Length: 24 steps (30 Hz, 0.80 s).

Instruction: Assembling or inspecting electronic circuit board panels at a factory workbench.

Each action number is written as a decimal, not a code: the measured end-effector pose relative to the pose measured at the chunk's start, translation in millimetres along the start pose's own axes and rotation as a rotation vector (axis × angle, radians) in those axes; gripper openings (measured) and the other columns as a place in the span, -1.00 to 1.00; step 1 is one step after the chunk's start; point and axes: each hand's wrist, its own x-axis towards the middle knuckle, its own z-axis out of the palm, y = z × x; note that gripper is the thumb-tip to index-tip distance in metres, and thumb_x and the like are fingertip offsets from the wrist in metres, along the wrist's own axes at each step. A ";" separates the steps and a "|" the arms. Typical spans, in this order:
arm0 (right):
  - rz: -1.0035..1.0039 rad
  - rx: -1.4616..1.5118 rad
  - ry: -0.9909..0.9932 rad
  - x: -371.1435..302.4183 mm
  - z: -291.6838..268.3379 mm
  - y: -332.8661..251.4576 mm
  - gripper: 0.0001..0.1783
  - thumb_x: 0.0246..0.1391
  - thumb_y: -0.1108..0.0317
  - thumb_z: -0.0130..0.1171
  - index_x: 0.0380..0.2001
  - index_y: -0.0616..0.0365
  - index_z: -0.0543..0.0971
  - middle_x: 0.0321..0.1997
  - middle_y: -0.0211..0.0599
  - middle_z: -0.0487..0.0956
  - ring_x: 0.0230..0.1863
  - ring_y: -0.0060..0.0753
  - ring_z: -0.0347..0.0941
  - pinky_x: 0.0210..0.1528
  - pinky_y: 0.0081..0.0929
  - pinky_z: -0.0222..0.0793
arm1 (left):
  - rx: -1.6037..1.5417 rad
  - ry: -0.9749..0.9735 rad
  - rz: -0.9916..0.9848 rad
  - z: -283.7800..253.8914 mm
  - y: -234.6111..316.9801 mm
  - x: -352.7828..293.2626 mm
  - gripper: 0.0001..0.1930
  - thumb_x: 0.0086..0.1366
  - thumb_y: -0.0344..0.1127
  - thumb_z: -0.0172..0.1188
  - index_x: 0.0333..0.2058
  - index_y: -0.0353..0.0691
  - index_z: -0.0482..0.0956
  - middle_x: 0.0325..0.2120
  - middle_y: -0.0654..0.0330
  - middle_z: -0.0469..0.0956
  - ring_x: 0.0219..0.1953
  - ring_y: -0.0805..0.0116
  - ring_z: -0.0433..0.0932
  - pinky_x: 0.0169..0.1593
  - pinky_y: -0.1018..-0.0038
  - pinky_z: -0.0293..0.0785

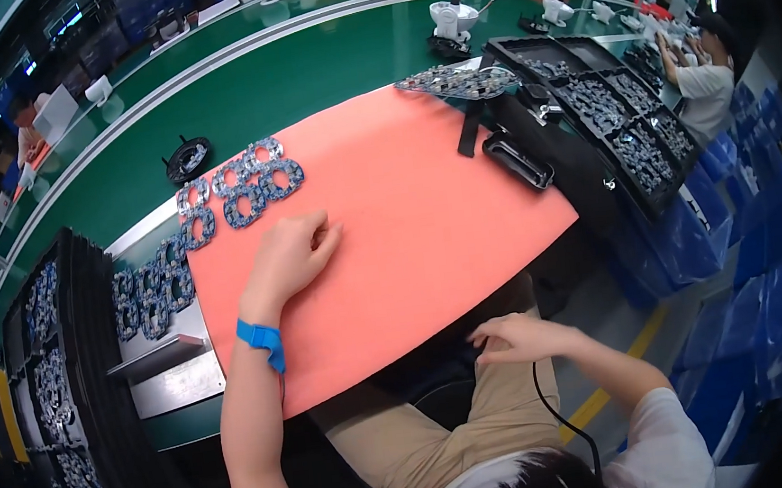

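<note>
The boards (pixel 241 190) lie in a small cluster at the upper left of the pink mat (pixel 419 241) on the green table (pixel 334 69), just beyond the left hand (pixel 299 254), with more on the metal plate (pixel 177 388) to the left. Each looks like a thin, stiff figure of eight crowded with small parts, so I would judge them light, hardly slippery, but easily harmed by bending or by pressure on those parts; the bare outer edges seem the best place to take hold. The left forearm reaches up from the lower edge, a blue strap (pixel 260 338) around the wrist, and the hand is over the mat with its fingers curled in and the thumb near the forefinger; I cannot tell whether the fingertips pinch anything. The right hand (pixel 513 338) is off the mat, above the lap, elbow bent outward, fingers loosely bent and somewhat spread, with nothing visible in them.
</note>
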 end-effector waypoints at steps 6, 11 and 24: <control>-0.358 -0.055 0.456 20.7 -113.1 -63.1 -0.77 -0.03 0.37 0.16 -0.27 0.21 0.52 -0.37 -0.24 0.56 -0.29 -0.36 0.51 -0.20 -0.47 0.38 | 0.002 0.015 -0.016 -0.3 -4.3 -4.3 -0.70 0.16 -0.24 0.09 -0.60 -0.37 0.38 -0.69 -0.03 0.41 -0.61 0.03 0.42 -0.52 0.25 0.28; -0.251 -0.844 1.099 88.0 -196.8 -6.1 -0.57 -0.22 0.45 0.16 -0.15 0.13 0.47 -0.06 -0.29 0.45 0.00 -0.20 0.34 -0.01 -0.32 0.27 | -0.110 0.033 -0.010 0.0 -3.7 1.8 -0.68 0.20 -0.24 0.06 -0.58 -0.41 0.37 -0.70 -0.08 0.37 -0.63 0.03 0.38 -0.53 0.27 0.23; -0.897 -1.138 1.257 107.8 -206.9 -95.1 -0.71 -0.27 0.52 0.13 -0.34 0.10 0.59 -0.44 -0.40 0.55 -0.46 -0.49 0.45 -0.48 -0.51 0.22 | -0.695 -0.043 -0.136 -0.9 -16.0 4.6 -0.62 0.36 -0.09 -0.13 -0.17 -0.32 0.45 -0.43 0.17 0.53 -0.41 0.43 0.50 -0.36 0.54 0.40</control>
